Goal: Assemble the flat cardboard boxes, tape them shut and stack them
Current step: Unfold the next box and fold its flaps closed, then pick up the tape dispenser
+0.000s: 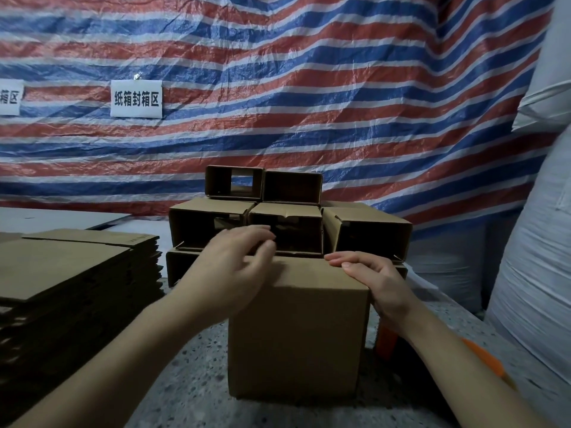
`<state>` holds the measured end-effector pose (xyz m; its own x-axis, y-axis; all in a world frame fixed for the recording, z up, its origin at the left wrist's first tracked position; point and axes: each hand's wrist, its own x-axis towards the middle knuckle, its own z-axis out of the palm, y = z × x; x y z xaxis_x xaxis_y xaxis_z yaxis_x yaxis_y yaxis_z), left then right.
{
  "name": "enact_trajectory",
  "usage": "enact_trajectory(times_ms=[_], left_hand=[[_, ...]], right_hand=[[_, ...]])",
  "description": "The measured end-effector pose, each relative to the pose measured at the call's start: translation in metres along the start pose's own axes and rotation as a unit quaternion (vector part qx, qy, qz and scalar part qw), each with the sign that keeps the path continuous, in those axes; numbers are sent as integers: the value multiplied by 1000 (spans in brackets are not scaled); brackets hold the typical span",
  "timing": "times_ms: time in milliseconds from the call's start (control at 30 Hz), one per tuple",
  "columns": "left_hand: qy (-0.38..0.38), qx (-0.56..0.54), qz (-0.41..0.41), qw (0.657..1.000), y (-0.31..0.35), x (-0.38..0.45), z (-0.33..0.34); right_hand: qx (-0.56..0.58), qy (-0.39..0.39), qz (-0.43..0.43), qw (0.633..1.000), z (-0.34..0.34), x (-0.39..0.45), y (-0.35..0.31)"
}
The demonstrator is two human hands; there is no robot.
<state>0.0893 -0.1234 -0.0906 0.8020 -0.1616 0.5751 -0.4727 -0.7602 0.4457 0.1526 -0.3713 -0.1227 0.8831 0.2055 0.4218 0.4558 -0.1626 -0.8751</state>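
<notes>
A brown cardboard box [298,335] stands upright on the speckled table [191,381] in front of me. My left hand [234,267] lies over its top left edge, fingers spread and bent toward the far side. My right hand [370,279] rests flat on the top right corner, palm down against the flap. Behind the box, several assembled boxes [367,233] lie on their sides in a stack with open ends facing me. A thick pile of flat cardboard blanks [71,273] sits at the left.
An orange tape dispenser [386,341] stands just right of the box, partly hidden by my right forearm. A striped red, white and blue tarp [309,88] with paper signs hangs behind. White wrapped bundles [540,242] rise at the right.
</notes>
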Motion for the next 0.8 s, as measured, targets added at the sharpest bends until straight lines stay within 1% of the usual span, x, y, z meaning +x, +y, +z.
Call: enact_trajectory(times_ms=[33,100,167,233,333,500,533,600,633,667,700,733,767,800], left_hand=[[-16,64,27,997,9,-1,5],[-47,156,56,985,21,-1,19],[-72,222,67,970,25,-2,34],[-64,267,76,959,24,-3,40],[-42,271,81,958,21,-2,41],[-34,274,102,956,17,-3,44],[-32,272,103,956,17,-4,43],[-26,268,106,957,17,-4,43],[-23,267,109,957,16,-4,44],[-22,267,111,957,16,-4,44],[-21,267,112,957,16,-3,44],[-20,266,113,957,16,-3,45],[-16,264,114,958,15,-3,45],[-14,261,115,958,15,-3,46]], right_hand=[[1,1,1,1000,0,0,-1],[0,1,3,1000,0,-1,-2],[-11,1,4,1000,-1,-1,-3],[-16,0,2,1000,-1,-2,-4],[-14,1,3,1000,-1,0,-2],[-15,-27,31,999,-4,-4,-1],[-5,-23,28,999,-8,-3,-2],[-8,34,34,999,-22,2,-7],[-61,70,50,994,-31,5,-10],[-163,93,72,980,-43,7,-14],[-284,95,101,949,-56,7,-15],[-393,75,132,907,-68,7,-12],[-471,42,165,866,-79,5,-9],[-518,4,203,831,-88,1,-5]])
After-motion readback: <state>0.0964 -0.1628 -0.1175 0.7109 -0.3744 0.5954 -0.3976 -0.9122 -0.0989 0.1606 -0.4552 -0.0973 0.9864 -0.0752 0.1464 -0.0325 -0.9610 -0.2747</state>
